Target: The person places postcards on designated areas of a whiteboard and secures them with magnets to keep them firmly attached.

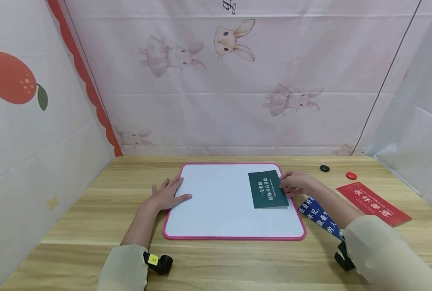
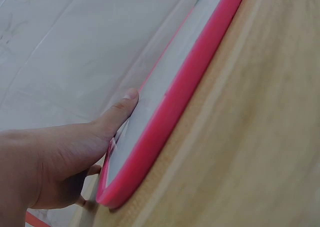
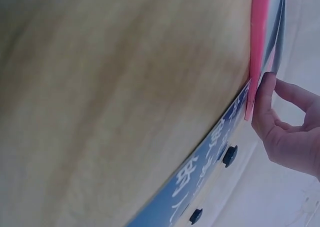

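Observation:
A white board with a pink rim (image 1: 234,238) lies flat on the wooden table. A dark green card (image 1: 267,189) with pale lettering sits on the board's right part. My right hand (image 1: 292,184) is at the card's right edge, fingers bent and pinching it; in the right wrist view the right hand (image 3: 287,132) has its thumb against the pink rim (image 3: 257,47). My left hand (image 1: 166,194) lies flat at the board's left edge with the thumb on the white surface. The left wrist view shows the left hand (image 2: 65,152) beside the pink rim (image 2: 175,102).
A blue lettered strip (image 1: 319,218) lies partly under my right forearm, and the blue strip (image 3: 200,182) also runs beside the board. A red lettered strip (image 1: 374,203) lies further right. A black magnet (image 1: 324,168) and a red magnet (image 1: 351,175) sit behind. Fabric walls enclose three sides.

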